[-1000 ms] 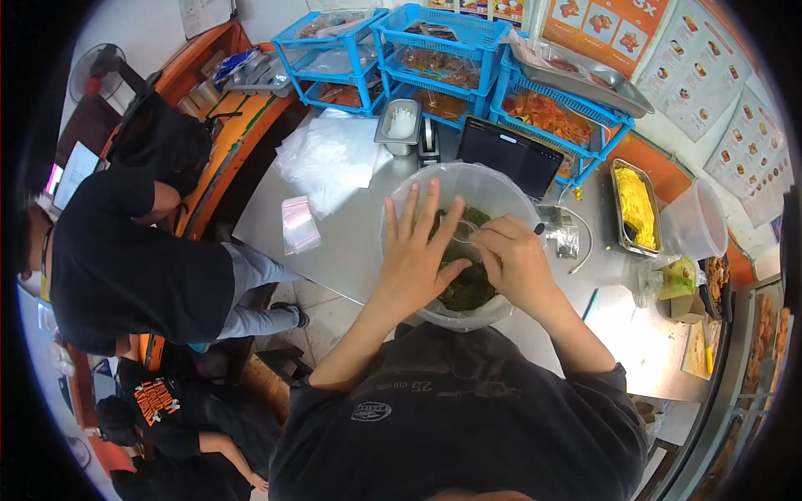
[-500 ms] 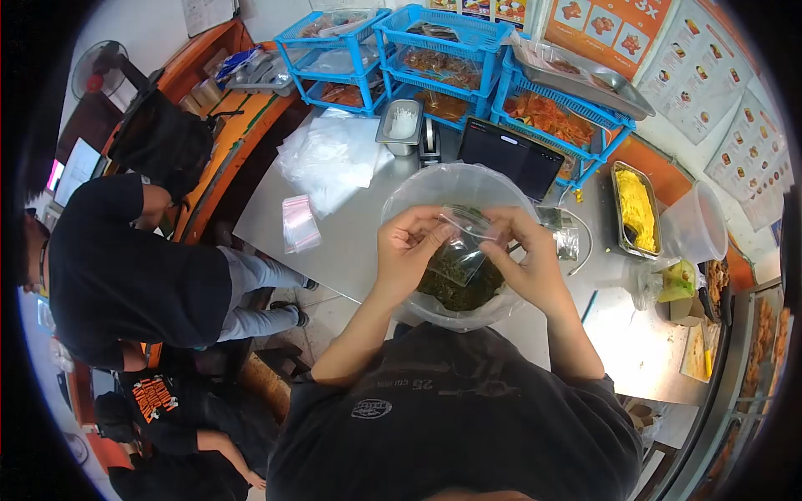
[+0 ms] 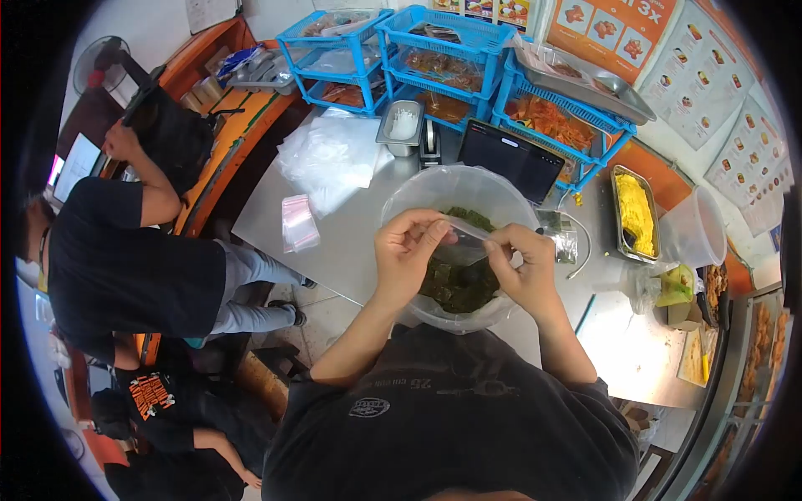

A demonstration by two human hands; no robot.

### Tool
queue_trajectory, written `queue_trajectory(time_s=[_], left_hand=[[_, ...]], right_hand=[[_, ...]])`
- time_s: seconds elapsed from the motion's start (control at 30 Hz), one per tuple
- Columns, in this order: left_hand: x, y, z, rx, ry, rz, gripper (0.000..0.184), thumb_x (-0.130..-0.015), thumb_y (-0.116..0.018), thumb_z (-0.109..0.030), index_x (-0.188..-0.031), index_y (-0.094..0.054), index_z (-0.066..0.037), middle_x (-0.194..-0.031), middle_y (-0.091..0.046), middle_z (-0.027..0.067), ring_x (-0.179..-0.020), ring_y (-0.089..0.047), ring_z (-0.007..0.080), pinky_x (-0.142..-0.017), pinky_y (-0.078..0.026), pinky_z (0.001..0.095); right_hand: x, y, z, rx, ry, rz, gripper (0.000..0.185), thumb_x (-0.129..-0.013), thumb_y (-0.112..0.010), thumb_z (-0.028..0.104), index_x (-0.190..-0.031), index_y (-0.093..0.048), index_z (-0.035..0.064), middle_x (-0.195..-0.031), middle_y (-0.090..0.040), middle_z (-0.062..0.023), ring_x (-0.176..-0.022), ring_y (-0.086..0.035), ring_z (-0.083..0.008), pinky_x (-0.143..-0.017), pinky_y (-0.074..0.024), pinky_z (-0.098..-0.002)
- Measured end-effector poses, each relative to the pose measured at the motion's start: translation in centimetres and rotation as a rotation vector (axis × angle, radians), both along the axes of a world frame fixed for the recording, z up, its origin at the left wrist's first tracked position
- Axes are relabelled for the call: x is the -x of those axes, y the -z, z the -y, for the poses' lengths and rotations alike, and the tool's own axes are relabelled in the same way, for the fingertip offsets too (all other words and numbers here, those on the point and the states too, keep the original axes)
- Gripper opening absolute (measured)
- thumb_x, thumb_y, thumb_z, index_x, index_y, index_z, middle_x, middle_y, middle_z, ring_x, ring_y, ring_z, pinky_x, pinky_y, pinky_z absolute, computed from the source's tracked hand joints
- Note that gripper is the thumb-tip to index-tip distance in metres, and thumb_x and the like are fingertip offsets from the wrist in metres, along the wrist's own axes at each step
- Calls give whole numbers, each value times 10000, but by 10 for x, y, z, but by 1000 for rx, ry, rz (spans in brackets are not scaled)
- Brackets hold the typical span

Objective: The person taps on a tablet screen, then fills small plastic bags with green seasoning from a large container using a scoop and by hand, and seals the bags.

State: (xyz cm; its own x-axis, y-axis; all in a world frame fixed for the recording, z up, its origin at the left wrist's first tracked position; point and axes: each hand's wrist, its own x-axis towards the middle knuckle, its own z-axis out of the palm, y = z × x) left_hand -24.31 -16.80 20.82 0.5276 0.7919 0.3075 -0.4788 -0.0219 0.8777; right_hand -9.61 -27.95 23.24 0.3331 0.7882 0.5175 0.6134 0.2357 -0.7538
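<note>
Above the tub (image 3: pixel 418 196) of dark green food (image 3: pixel 459 294) on the desk (image 3: pixel 334 271), the left hand (image 3: pixel 408 252) and right hand (image 3: pixel 526 259) pinch opposite ends of a clear bag (image 3: pixel 468 242).

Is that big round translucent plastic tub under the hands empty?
The tub is not empty: dark green, leafy-looking pieces show inside.

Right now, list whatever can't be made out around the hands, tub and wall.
All in the head view:
Inside of the clear bag between left hand and right hand: obscured by folds and glare.
Bottom of the plastic tub: hidden by dark green contents.
Top of the orange poster: cut off by the upper edge.
Wording on the menu sheet: too small.
</note>
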Motion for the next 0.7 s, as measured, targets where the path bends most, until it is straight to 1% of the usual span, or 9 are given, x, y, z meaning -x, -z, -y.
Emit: queue_trajectory(time_s=[0.03,0.13,0.23,0.33,0.43,0.53,0.57,0.67,0.7], left_hand=[[0,-1,-1,36,8,17,104,-910,-632,-22,-993,-635,41,-878,-668,76,-811,-655,128,-762,-535,250],[0,0,-2,-14,64,-52,92,-891,-650,-2,-975,-655,36,-865,-653,57,-791,-641,117,-724,-515,232],[-6,-1,2,-269,9,-138,63,-889,-647,0,-946,-661,24,-857,-639,41,-756,-614,103,-675,-489,221],[-5,-1,7,-259,-29,-176,46,-893,-641,-7,-930,-657,14,-856,-625,30,-721,-583,88,-641,-460,215],[-5,-1,17,-143,-145,-104,34,-905,-628,-25,-908,-647,3,-825,-625,25,-698,-576,81,-636,-460,212],[12,-6,-10,52,-276,68,36,-914,-622,-37,-926,-641,-10,-787,-623,16,-684,-579,79,-639,-469,209],[17,-9,-22,68,-289,73,62,-928,-611,-63,-969,-627,-18,-757,-619,8,-673,-582,76,-633,-477,210],[6,-15,-8,83,-146,52,99,-939,-594,-67,-1018,-614,-10,-774,-625,14,-656,-580,76,-610,-474,204],[-3,-10,0,94,-56,68,128,-942,-597,-102,-1026,-615,-7,-819,-628,24,-702,-586,84,-629,-478,224]], right_hand=[[-1,-1,0,12,-4,-6,23,-780,-663,1,-794,-645,4,-681,-602,-75,-561,-568,-166,-514,-420,-281],[10,-14,-8,-22,1,37,38,-760,-666,0,-781,-635,4,-678,-603,-91,-599,-592,-226,-551,-443,-320],[13,-6,-17,-87,8,128,51,-725,-665,3,-756,-624,6,-671,-597,-108,-624,-589,-273,-583,-453,-350],[15,-3,-20,-70,-5,77,55,-681,-653,4,-716,-611,8,-644,-576,-111,-601,-573,-277,-574,-446,-348],[14,-5,-15,-12,-19,74,45,-651,-629,9,-687,-603,12,-623,-562,-100,-581,-565,-244,-566,-437,-333],[-10,3,3,-16,64,-2,50,-636,-613,4,-681,-591,13,-604,-547,-65,-571,-540,-162,-553,-402,-282],[-20,7,5,-33,71,-15,67,-632,-611,0,-694,-592,14,-613,-552,-48,-577,-531,-134,-549,-389,-263],[6,-12,-3,-114,28,-232,72,-673,-621,-14,-732,-599,21,-652,-566,-24,-594,-516,-112,-549,-367,-237],[11,-12,-3,-58,5,-190,68,-694,-623,-15,-746,-600,24,-663,-567,-19,-600,-508,-104,-551,-365,-234]])
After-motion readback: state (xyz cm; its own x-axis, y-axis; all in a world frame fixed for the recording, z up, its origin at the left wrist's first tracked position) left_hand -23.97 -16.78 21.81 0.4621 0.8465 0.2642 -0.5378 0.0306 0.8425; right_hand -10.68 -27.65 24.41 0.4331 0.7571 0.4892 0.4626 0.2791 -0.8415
